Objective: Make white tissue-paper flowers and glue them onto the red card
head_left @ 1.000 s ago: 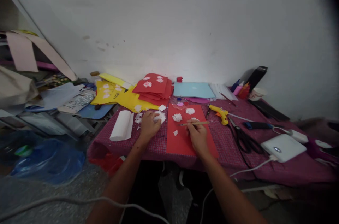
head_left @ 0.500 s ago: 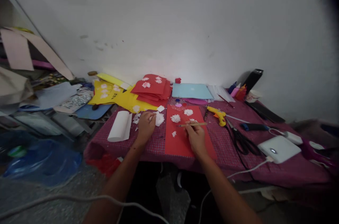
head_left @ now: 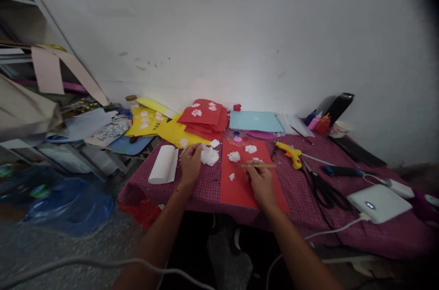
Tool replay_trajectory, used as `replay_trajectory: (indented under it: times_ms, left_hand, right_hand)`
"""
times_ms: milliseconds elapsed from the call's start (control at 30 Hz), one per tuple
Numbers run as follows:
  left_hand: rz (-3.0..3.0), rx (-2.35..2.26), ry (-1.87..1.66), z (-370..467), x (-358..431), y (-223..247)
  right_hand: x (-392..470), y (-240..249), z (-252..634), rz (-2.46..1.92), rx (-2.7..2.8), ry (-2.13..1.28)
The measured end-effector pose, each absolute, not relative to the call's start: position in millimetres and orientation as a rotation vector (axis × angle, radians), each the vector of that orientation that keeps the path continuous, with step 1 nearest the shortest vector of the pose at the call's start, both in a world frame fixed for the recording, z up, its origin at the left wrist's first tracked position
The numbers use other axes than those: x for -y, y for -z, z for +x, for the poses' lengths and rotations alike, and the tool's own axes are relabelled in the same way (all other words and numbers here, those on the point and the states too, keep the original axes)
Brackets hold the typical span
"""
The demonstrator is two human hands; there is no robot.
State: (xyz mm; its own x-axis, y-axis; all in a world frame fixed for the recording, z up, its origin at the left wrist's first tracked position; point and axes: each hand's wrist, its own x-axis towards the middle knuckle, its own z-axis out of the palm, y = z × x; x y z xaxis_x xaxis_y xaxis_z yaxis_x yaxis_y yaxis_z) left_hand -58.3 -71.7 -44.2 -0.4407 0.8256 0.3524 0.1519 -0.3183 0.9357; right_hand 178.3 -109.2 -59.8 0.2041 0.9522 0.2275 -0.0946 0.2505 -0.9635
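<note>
My right hand (head_left: 261, 184) is closed around a thin wooden stick (head_left: 265, 165), like a pencil or brush, its dark tip pointing left. Hand and stick are over a red paper sheet (head_left: 236, 194), which bears white ruffled paper flowers (head_left: 234, 156) and a small white tuft (head_left: 232, 176). To the left, my left hand (head_left: 191, 164) has its fingertips pinched together; what they hold, if anything, is too small to make out. Right beside those fingers lies a pile of thin white paper pieces (head_left: 210, 156). A white paper roll (head_left: 162, 164) stands farther left.
Behind the sheet are a small paint palette (head_left: 238, 138), stacked red cards (head_left: 202, 116) and a light blue folder (head_left: 255, 121). On the right lie a yellow glue gun (head_left: 291, 153), black scissors (head_left: 324, 189) and a white device (head_left: 379, 204) with a cable.
The view has shifted, so the whole table appears a little farther right. My left hand has drawn slightly away from the white paper pile, fingertips pinched. The right hand keeps the stick over the sheet.
</note>
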Motion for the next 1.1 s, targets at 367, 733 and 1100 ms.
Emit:
replay_trajectory:
  times_ms: [367,733,1100]
  left_hand:
    - [1.387,-1.479,-1.736,-50,79,34]
    - [1.195,-1.019,-1.718,-47,68,43]
    - [1.077,-1.067,-1.512,-22,88,31]
  right_hand:
    - [110,56,177,-1.036,1.138,-0.946]
    - [112,51,175,-1.039,1.110,-0.976]
    - [124,37,174,-0.926,1.204,-0.930]
